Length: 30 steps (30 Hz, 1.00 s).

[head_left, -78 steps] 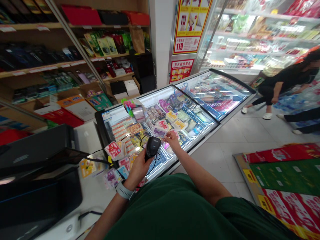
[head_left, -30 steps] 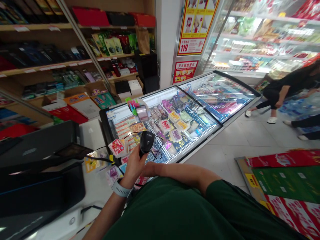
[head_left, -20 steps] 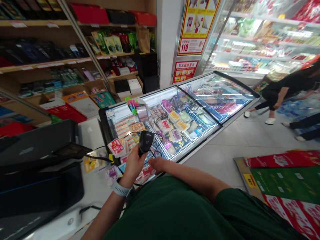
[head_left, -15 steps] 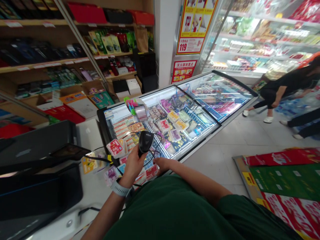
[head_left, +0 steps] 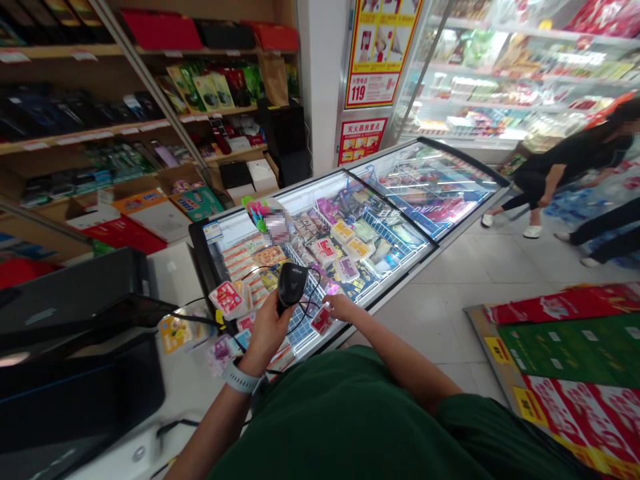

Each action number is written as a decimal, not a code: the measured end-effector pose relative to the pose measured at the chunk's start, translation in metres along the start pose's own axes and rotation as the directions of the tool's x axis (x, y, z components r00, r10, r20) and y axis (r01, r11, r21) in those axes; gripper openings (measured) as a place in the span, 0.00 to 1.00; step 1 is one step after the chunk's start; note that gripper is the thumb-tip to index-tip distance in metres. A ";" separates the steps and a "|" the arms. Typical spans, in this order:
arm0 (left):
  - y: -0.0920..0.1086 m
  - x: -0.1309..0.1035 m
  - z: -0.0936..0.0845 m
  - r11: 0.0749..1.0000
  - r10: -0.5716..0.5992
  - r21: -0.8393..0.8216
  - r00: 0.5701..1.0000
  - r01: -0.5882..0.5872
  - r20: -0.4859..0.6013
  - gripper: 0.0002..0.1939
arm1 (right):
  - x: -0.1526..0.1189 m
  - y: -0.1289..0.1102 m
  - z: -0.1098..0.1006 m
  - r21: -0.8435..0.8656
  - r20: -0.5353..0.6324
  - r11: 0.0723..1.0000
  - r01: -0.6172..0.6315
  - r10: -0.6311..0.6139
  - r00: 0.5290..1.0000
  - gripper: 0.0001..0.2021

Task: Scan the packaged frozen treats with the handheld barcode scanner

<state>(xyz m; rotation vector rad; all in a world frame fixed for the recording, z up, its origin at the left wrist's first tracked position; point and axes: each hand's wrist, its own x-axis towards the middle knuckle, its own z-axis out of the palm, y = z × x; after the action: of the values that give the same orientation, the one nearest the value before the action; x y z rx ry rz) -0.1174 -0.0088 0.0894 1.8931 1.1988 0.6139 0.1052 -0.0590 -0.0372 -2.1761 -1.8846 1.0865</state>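
My left hand [head_left: 271, 331] is wrapped round a black barcode scanner [head_left: 292, 285], held upright over the near end of the chest freezer. A thin black cable loops about the scanner. In my right hand [head_left: 340, 308] is a small red-labelled food pack [head_left: 322, 321], gripped at its upper edge above the freezer glass. Left of the scanner, a red-labelled clear tub [head_left: 230, 298] rests by the freezer's edge. More packs, including a purple-labelled one [head_left: 221, 354], lie near my left wrist, partly hidden by the arm.
A chest freezer [head_left: 425, 257] stretches away to the right, with several tubs on its glass lid. Black checkout equipment [head_left: 75, 287] stands on the white counter [head_left: 186, 400] at left. Stacked red and green cartons [head_left: 570, 347] stand at right. Two people are at the far right.
My right hand has moved up and forward, lifting the red-labelled pack away from the other packs. My left hand keeps the scanner in nearly the same place. The view has shifted slightly.
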 end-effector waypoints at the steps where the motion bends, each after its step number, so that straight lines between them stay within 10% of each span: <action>1: 0.000 0.000 0.000 1.000 -0.003 -0.001 1.000 0.003 0.001 0.22 | -0.001 0.001 -0.005 -0.027 -0.010 0.999 -0.021 0.020 1.000 0.20; 12: 0.000 -0.001 -0.001 1.000 0.014 0.024 0.999 -0.015 0.048 0.20 | -0.007 0.029 -0.065 0.222 -0.266 0.974 -0.030 0.091 0.960 0.13; 19: 0.008 -0.003 0.007 0.998 0.063 -0.007 0.990 -0.062 0.126 0.21 | 0.002 0.028 -0.070 0.659 -0.384 0.728 0.191 0.107 0.917 0.13; 30: 0.016 -0.006 0.012 0.998 0.060 0.027 0.986 -0.065 0.159 0.18 | 0.003 0.005 -0.082 0.799 -0.452 0.519 0.305 0.181 0.874 0.12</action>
<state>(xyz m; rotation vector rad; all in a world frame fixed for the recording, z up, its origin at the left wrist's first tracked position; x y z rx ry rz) -0.1031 -0.0229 0.0952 1.9736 1.0572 0.4704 0.1540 -0.0261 0.0204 -1.5215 -0.8491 0.9928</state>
